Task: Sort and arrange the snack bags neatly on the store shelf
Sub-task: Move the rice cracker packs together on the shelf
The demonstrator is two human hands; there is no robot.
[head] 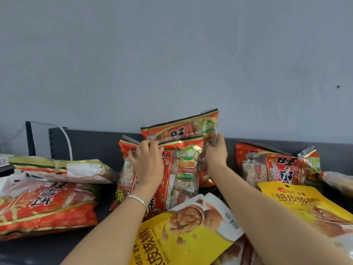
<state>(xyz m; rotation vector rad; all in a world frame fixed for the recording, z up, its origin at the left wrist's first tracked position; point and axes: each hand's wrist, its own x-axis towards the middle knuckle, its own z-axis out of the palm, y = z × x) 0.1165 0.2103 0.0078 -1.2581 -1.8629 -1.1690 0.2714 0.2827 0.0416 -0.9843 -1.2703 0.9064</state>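
Left hand [147,165] pinching top seal of front red snack bag [181,169] — right hand [216,152] gripping side of rear red bag [183,129], both upright mid-shelf.

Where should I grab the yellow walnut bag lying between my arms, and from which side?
Pinch the yellow walnut bag by its white far edge, coming from above between the arms. It lies flat, upside down to you, and that flat edge sits free, probably easiest to lift.

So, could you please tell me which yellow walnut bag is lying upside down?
The near centre yellow bag, between the forearms: its print reads inverted, while the right one's reads upright.
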